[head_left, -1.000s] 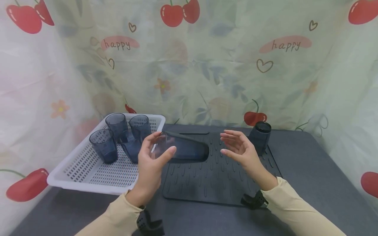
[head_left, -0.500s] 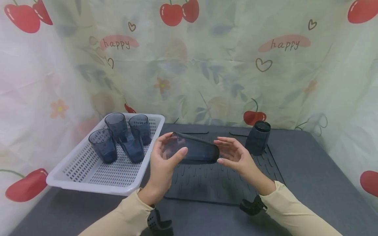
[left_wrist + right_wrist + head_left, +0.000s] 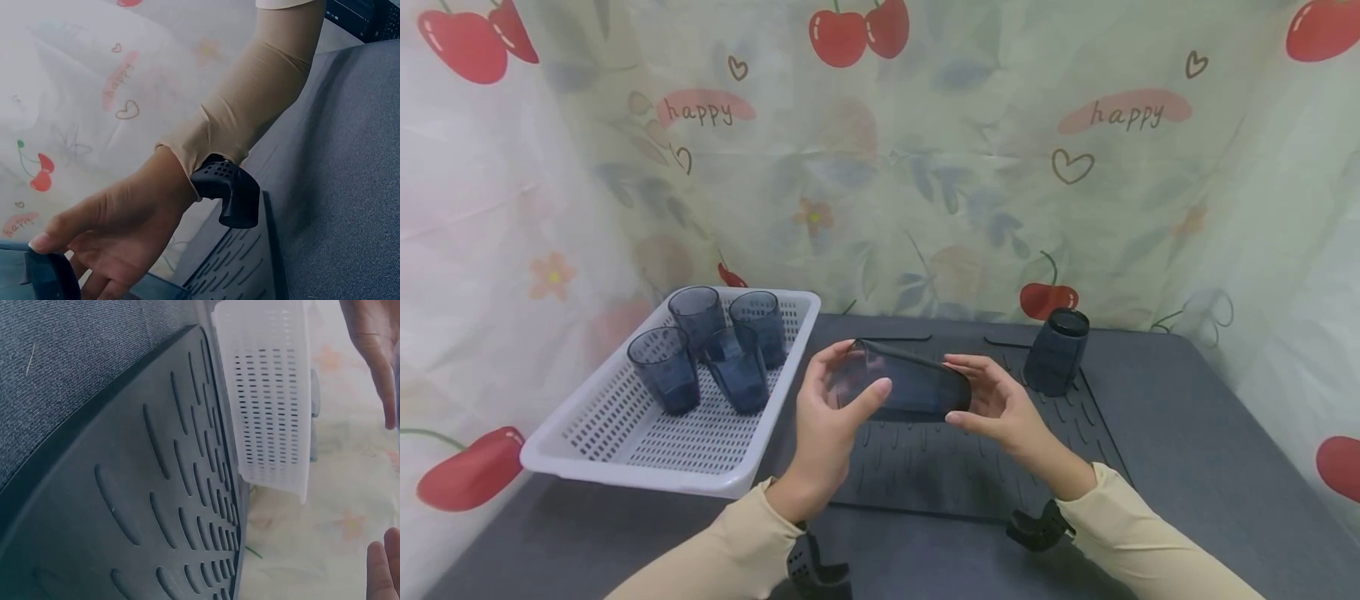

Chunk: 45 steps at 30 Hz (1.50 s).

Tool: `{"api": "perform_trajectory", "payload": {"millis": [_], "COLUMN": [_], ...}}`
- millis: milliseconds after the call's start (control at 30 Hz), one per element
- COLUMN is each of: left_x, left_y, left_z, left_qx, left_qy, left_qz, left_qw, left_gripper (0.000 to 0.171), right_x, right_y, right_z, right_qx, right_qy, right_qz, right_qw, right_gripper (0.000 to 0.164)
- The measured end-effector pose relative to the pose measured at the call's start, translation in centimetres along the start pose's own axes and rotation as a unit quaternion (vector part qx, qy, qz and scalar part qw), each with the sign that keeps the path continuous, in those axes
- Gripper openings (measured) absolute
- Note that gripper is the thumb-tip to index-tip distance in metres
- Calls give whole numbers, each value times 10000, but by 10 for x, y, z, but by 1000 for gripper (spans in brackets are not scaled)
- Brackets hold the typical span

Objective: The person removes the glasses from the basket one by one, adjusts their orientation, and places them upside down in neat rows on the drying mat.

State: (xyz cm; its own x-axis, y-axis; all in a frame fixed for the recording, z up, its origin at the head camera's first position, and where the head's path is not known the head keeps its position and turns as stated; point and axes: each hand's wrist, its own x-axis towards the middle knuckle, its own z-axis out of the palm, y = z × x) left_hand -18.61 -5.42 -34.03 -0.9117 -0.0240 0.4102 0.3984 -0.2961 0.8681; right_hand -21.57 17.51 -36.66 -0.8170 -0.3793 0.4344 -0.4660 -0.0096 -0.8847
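Observation:
A dark blue drinking glass (image 3: 910, 387) lies on its side in the air above the black ridged mat, its thick base toward the right. My left hand (image 3: 827, 425) grips it around the mouth end, thumb in front and fingers behind. At the base end, my right hand (image 3: 1003, 408) holds the glass between thumb and fingers. From the left wrist, the right hand (image 3: 125, 225) shows with its thumb tip on the glass (image 3: 22, 275). In the right wrist view, part of the left hand (image 3: 375, 356) appears at the upper right edge.
Several similar glasses (image 3: 664, 371) stand upright in a white perforated basket (image 3: 572, 467) at left. One upside-down glass (image 3: 1057, 354) stands on the ridged drying mat (image 3: 925, 483) at its back right. Patterned curtains (image 3: 880, 208) enclose the dark table (image 3: 1195, 433).
My left hand has carried the glass rightward, away from the basket. The right hand has come from apart to holding the base end.

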Motion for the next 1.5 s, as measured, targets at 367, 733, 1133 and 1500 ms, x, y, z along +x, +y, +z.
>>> {"api": "perform_trajectory", "payload": {"millis": [367,733,1133,1500], "left_x": [-2,-2,2,2], "left_y": [-1,2,4,5], "left_z": [2,2,-4,-17], "left_qx": [86,126,143,750], "left_qy": [-152,-179,-865,-1546], "left_qz": [-122,-95,-298,-1247], "left_qw": [9998,9997,9957,9772], "left_gripper": [63,63,67,72], "right_x": [-1,0,-4,-4], "right_y": [4,3,-1,-10], "right_z": [3,6,2,-9], "right_qx": [357,423,220,827], "right_qy": [-310,-432,4,176], "right_qz": [18,57,169,-79], "right_qw": [9989,9982,9996,9964], "right_gripper": [69,67,67,62]}}
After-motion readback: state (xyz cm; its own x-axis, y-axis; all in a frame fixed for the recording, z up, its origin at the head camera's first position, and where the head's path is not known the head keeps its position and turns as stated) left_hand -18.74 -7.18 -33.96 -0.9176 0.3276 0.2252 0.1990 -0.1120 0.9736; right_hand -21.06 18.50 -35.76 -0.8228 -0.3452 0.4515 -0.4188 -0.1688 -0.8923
